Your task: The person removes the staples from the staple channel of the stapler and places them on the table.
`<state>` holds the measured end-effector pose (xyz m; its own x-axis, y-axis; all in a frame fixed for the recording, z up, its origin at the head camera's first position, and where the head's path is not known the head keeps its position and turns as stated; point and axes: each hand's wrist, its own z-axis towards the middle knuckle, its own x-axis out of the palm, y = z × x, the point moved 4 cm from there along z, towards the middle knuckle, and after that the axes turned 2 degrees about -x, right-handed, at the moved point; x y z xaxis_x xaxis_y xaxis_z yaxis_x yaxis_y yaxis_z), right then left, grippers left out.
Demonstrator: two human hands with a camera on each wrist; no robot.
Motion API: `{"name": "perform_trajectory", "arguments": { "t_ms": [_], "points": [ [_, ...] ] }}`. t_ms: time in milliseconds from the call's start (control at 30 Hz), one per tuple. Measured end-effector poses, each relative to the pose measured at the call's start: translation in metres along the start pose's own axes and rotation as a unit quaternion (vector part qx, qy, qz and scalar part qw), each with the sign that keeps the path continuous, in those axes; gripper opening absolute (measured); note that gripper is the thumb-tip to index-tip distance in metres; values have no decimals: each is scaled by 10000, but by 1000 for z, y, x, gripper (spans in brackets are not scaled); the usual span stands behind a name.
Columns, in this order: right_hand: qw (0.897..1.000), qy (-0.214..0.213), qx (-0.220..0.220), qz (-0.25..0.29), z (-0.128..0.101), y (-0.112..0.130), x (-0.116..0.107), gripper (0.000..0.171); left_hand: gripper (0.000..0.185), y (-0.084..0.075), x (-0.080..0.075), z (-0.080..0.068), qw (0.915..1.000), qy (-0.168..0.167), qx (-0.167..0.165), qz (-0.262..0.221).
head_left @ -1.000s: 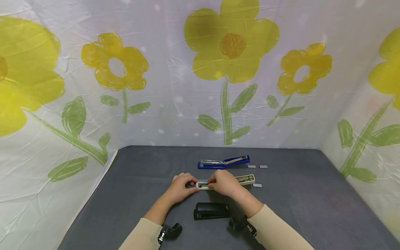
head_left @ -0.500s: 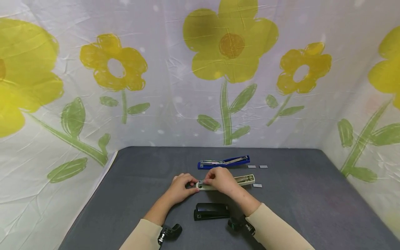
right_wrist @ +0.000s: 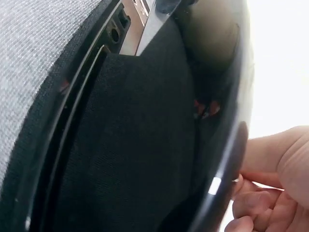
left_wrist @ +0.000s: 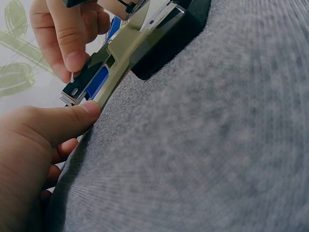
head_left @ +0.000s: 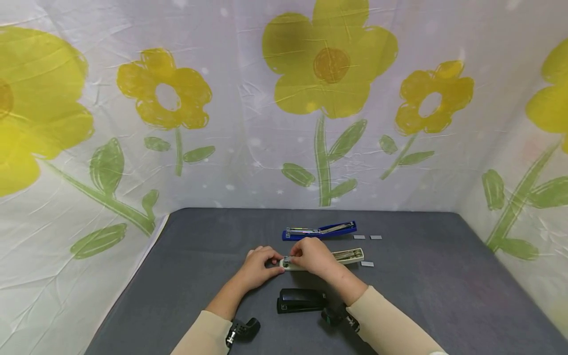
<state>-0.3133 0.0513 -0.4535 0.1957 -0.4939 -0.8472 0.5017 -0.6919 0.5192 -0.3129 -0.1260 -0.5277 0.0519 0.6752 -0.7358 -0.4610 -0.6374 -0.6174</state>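
A cream stapler [head_left: 350, 255] lies opened out on the dark table, its upper arm folded back to the right. My left hand [head_left: 258, 266] holds its front end, the thumb [left_wrist: 89, 108] pressed along the side of the base. Over the front of the metal magazine [left_wrist: 77, 87], my right hand [head_left: 316, 257] pinches a small silvery strip of staples [head_left: 287, 259], mostly covered by the fingertips. Between my forearms stands a closed black stapler [head_left: 301, 300], which fills much of the right wrist view.
Behind the cream stapler lies an opened blue stapler [head_left: 317, 231]. One loose staple strip [head_left: 367, 264] rests right of the cream stapler. Two more, a near strip [head_left: 359, 237] and a far strip [head_left: 375, 237], sit beside the blue one. A flowered curtain [head_left: 239, 123] surrounds the table.
My right hand has shifted a little left along the magazine towards the stapler's front end, then stayed there. My left hand keeps its hold.
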Motion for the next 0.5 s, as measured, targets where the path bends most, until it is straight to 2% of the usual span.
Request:
{"name": "perform_trajectory", "arguments": {
  "t_ms": [133, 233, 500],
  "points": [
    [9992, 43, -72, -392, 0, 2, -1, 7, 22, -1, 0, 0, 10000, -5, 2, -7],
    [9988, 70, -38, -485, -2, 3, -3, 10, 22, -2, 0, 0, 10000, 10, -8, -30],
    [9991, -5, 319, -270, -6, 1, -12, 9, 20, -5, -2, 0, 9999, 13, -101, -4]
  ]
}}
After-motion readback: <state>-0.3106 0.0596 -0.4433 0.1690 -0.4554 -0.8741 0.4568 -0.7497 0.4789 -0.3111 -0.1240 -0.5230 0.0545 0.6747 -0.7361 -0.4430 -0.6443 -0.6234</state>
